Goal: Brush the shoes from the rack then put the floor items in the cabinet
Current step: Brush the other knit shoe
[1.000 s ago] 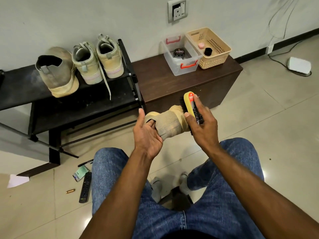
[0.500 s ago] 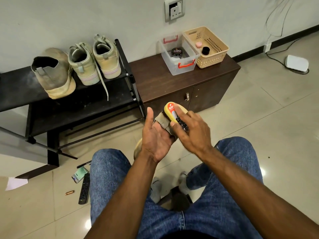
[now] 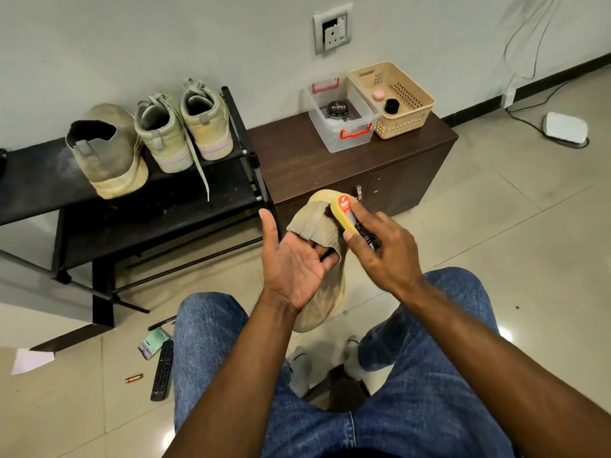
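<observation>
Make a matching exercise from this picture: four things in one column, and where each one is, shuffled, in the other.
Things:
1. shoe brush
2. polish tin
3. remote control
4. laced sneakers

Places:
A. on the floor tiles
B. on the black rack
C. in the right hand
D. in the clear plastic box

Pairs: 1-C, 2-D, 3-A, 4-B

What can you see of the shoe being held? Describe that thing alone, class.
The held shoe is a tan, knit-looking slip-on with a pale thick sole, dusty in places. It hangs upright in the air above the person's knees. The left hand has fingers tucked inside its opening; the right hand presses a yellow brush against its upper.
</observation>
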